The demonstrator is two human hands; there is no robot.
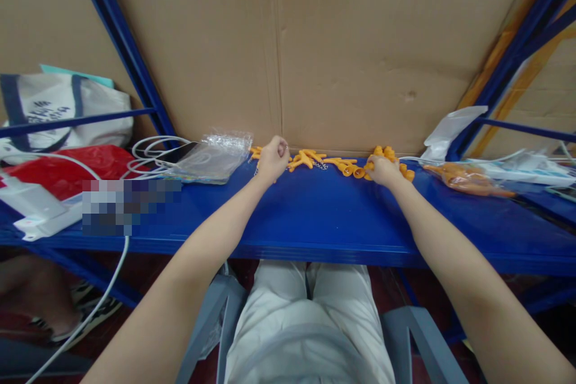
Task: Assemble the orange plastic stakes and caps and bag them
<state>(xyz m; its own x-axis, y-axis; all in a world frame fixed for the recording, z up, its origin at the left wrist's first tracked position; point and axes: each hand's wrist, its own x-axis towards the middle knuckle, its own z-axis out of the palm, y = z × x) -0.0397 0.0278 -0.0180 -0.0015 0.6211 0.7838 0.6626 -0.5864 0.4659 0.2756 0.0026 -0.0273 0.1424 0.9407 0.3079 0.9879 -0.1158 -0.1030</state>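
My left hand is closed, fingers curled together, at the back of the blue shelf; what it holds, if anything, is hidden. Orange pieces and a bit of metal chain show beside and behind it. Just to its right lie orange star-shaped figures with small silver chains. Between my hands runs a row of orange pieces with hollow round ends. My right hand reaches into a pile of orange cup-like pieces, its fingers closed around one, mostly covered by the hand.
Clear plastic bags and coiled white cable lie left, near a white power strip and red bag. On the right rests a clear bag of orange pieces. A cardboard wall closes the back of the blue shelf.
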